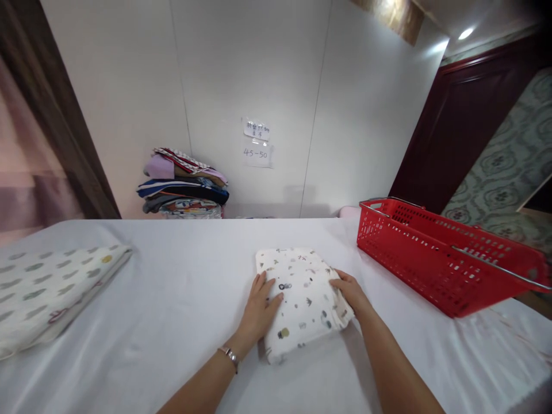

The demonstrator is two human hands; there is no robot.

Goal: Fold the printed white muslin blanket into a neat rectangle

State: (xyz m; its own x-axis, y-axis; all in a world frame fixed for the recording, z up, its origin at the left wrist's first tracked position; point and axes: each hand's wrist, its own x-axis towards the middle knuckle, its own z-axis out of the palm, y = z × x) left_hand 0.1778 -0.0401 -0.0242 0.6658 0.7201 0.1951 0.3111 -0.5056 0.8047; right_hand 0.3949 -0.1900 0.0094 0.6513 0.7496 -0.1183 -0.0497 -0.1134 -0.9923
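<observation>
A folded white cloth with small printed figures (302, 287) lies on the white table cover (185, 299) a little right of centre. My left hand (260, 309) rests flat on the cloth's left edge, fingers spread, a bracelet on the wrist. My right hand (351, 292) is on the cloth's right edge with its fingers curled around the folded layers.
A red plastic basket (448, 259) with metal handles stands at the right, close to the cloth. Another folded patterned cloth (47, 287) lies at the left edge. A stack of folded clothes (183, 184) sits against the white wall, below two paper notes (257, 144).
</observation>
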